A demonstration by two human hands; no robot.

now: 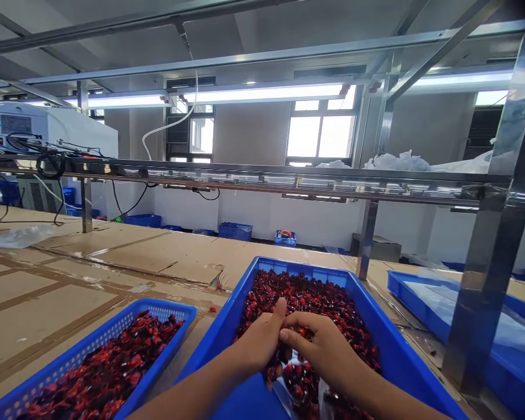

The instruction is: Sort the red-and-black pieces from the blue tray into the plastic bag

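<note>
A deep blue plastic bin (389,344) in front of me is heaped with small red and black parts (315,300). Both my hands are over the heap near the bin's front. My left hand (262,341) is curled, thumb up, fingers closed on some of the parts. My right hand (321,344) meets it from the right, fingers bent and pinching at the same spot. What exactly sits between the fingers is too small to name. A clear plastic bag edge (289,391) shows under my wrists.
A blue mesh basket (175,312) at lower left holds more red and black parts. The bench is covered with flattened cardboard (70,291). A steel post (490,256) stands at the right beside another blue tray (402,286). A metal shelf rail (262,175) runs overhead.
</note>
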